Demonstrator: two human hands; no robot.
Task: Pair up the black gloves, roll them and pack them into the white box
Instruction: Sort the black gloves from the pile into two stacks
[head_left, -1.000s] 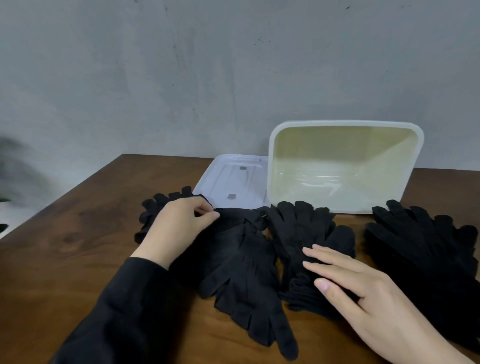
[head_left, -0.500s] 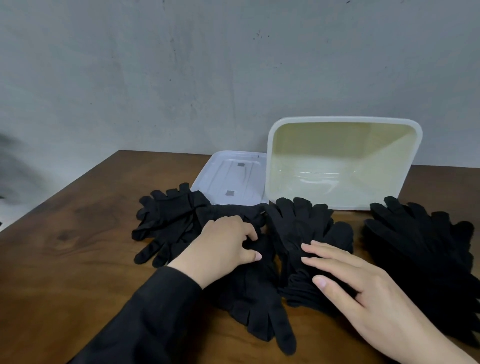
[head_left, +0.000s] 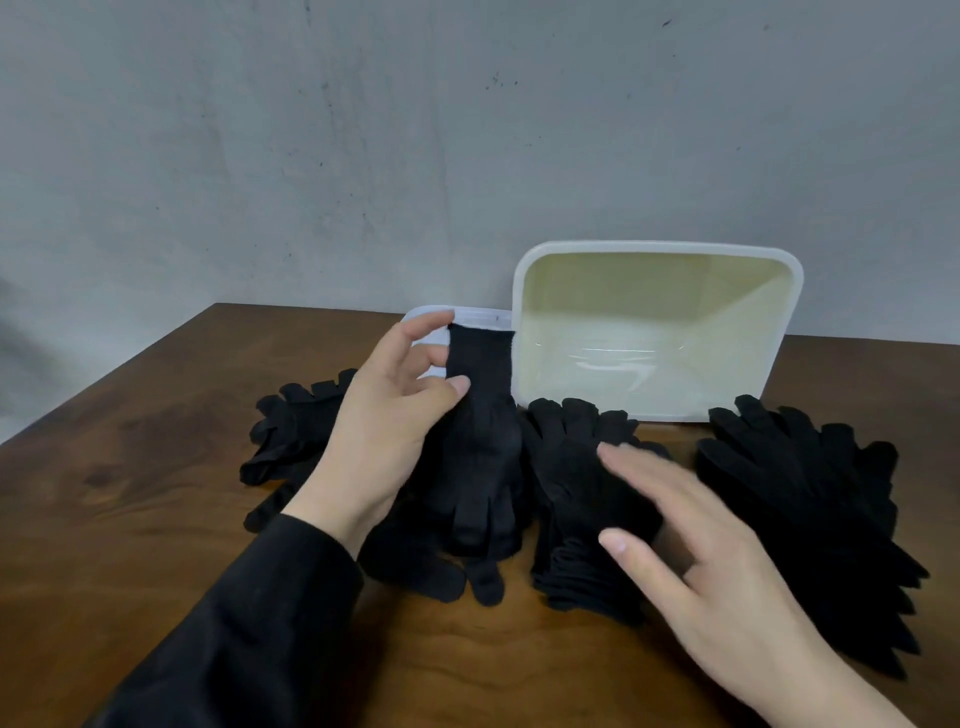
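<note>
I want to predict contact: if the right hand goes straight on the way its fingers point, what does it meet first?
Probably the middle stack of black gloves: the right hand points up-left across it, though its height above them is unclear.

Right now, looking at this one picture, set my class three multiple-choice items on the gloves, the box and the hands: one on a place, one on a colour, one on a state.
1. Where does the box stand?
A. Behind the gloves, tipped up against the wall
B. Flat at the near table edge
C. On the person's lap

2. What colour is the box's inside?
A. Red
B. Pale yellowish
C. Black

3. What is the left hand doing?
A. Resting flat on bare wood
B. Holding a lid
C. Pinching a glove by its cuff end, lifted

Answers:
1 A: its open side faces the camera, behind the glove piles.
2 B: the inner walls look cream under a white rim.
3 C: the thumb and fingers grip the cuff while the glove's fingers hang down; the right hand is open over the middle pile.
</note>
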